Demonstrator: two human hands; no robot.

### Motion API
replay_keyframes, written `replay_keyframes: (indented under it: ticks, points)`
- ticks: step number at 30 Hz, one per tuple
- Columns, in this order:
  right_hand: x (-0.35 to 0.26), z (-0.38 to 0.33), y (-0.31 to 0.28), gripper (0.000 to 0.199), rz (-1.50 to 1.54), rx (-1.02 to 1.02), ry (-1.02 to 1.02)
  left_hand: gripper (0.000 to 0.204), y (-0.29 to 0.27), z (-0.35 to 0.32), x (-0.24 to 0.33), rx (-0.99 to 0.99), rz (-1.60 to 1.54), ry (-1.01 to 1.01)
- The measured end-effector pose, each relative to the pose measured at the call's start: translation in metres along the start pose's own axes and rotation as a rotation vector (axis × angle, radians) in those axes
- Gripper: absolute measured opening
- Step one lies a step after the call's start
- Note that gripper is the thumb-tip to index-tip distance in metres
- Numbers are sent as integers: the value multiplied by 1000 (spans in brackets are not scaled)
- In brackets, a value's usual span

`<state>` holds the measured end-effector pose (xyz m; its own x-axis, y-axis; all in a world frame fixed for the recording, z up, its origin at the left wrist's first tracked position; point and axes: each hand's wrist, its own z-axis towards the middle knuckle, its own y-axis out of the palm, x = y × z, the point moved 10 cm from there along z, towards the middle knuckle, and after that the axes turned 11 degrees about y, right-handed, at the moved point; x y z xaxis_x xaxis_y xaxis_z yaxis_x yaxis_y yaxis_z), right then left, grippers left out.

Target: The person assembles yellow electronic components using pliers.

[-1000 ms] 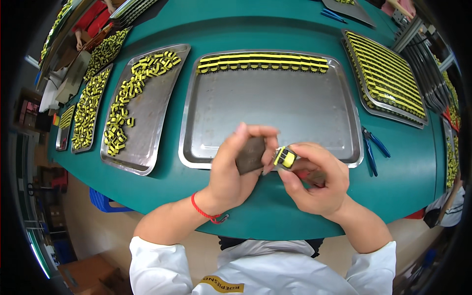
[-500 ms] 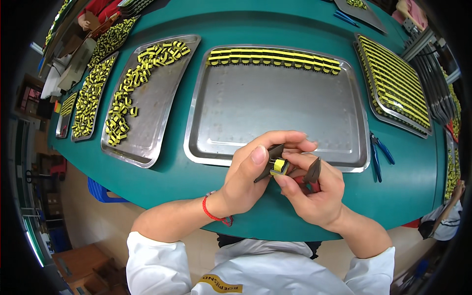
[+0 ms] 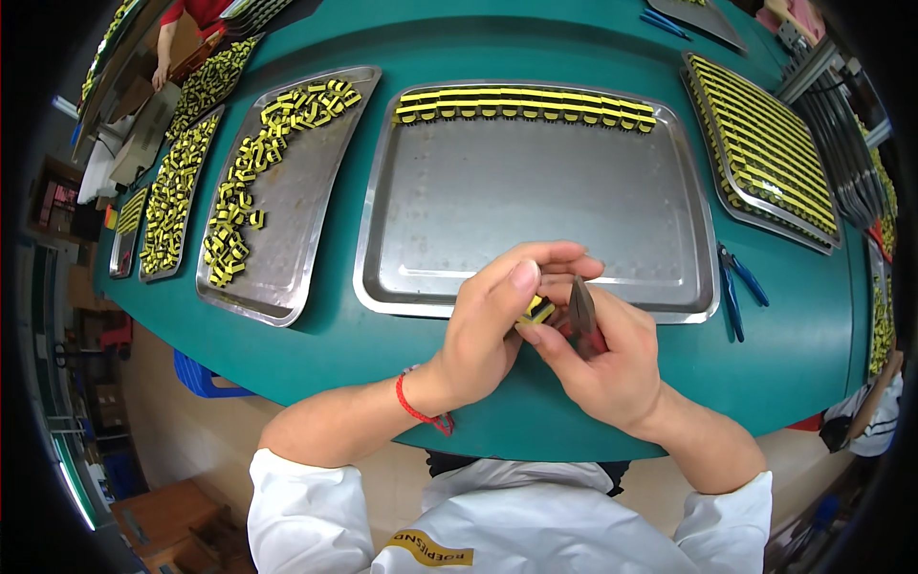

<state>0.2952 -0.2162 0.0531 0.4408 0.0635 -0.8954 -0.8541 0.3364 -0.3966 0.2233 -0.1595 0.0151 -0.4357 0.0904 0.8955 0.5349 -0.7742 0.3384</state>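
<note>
My left hand [image 3: 483, 330] is closed around a small yellow-and-black transformer [image 3: 539, 309], largely covered by the fingers. My right thumb presses on its near side. My right hand [image 3: 612, 359] also grips red-handled pliers [image 3: 581, 308], their dark jaws pointing up and away from me, beside the transformer. Both hands meet just over the near edge of a large metal tray [image 3: 430, 230]. Along that tray's far side stand neat rows of the same transformers [image 3: 521, 103].
To the left, a metal tray [image 3: 287, 249] carries loosely heaped transformers, with more filled trays [image 3: 177, 196] beyond. Blue-handled pliers [image 3: 734, 287] lie right of the large tray. Stacked trays of lined-up transformers [image 3: 765, 153] stand farther right. A co-worker's arm [image 3: 164, 53] shows at the far left.
The pliers in my right hand have shifted left and turned more upright. The transformer has moved slightly up and is more covered. A dark flat piece beside my left thumb no longer shows.
</note>
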Motion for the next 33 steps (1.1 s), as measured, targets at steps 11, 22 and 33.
replay_keyframes:
  ticks: [11,22,33]
  points:
    - [-3,11,-9,25,72,-113,9,53,1,-7,-25,265,-618,-347]
    - [-11,11,-9,25,-13,-102,-76,50,-7,-12,-25,352,-585,-359]
    - [4,10,-11,25,138,-116,34,54,-11,-6,-15,318,-551,-315]
